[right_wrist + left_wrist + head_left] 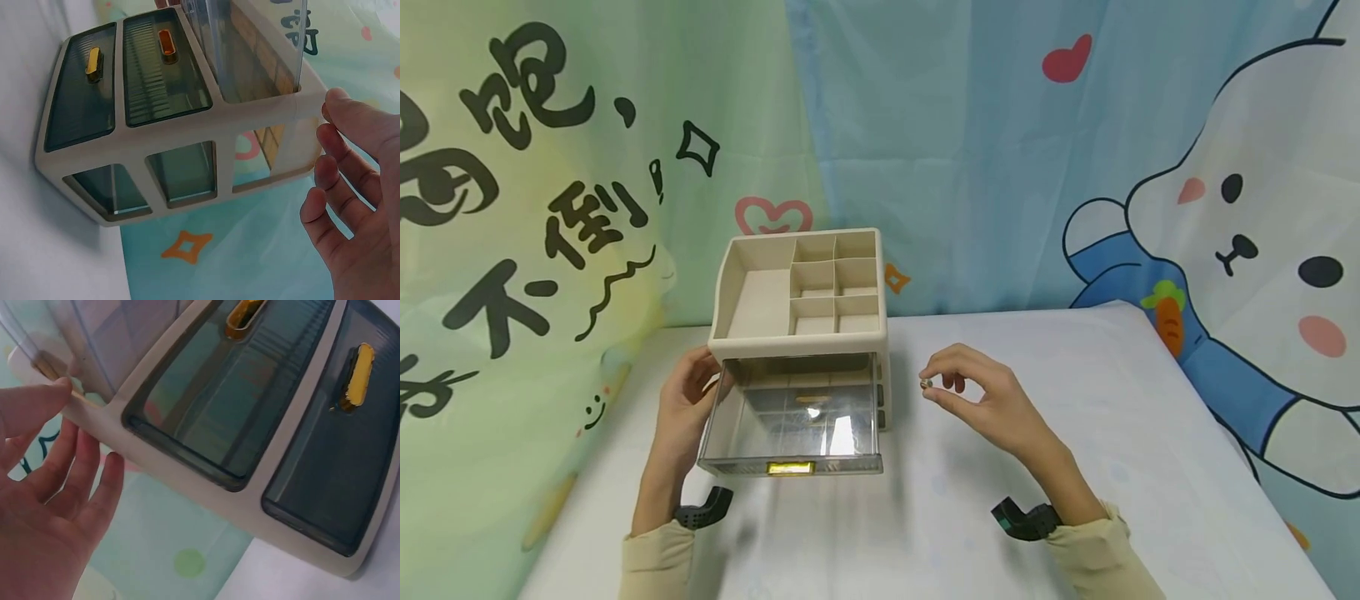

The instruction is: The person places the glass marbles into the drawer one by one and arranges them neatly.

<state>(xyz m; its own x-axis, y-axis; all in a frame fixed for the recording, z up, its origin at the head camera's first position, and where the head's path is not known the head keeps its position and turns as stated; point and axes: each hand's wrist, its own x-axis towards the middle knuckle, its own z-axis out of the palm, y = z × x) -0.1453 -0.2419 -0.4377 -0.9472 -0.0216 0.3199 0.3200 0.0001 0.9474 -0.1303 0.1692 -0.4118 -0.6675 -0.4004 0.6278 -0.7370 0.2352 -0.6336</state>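
A cream desktop drawer organizer [797, 344] stands on the table, its clear top drawer [797, 425] pulled out toward me. My left hand [683, 404] holds the organizer's left side. In the left wrist view, the thumb of that hand [47, 512] lies at the front edge and its fingers lie along the side. Right of the organizer, apart from it, my right hand [988, 396] pinches a small shiny gold-coloured piece [927, 383] between thumb and fingertips. Its exact kind is too small to tell. The right wrist view shows the right hand [353, 181], but not the piece.
Divided compartments [835, 283] top the organizer. Two dark translucent drawers [234, 394] with gold handles sit below the pulled-out one, both closed. A white cloth covers the table [940, 533]. Behind hangs a printed curtain [925, 167] with a cartoon bear.
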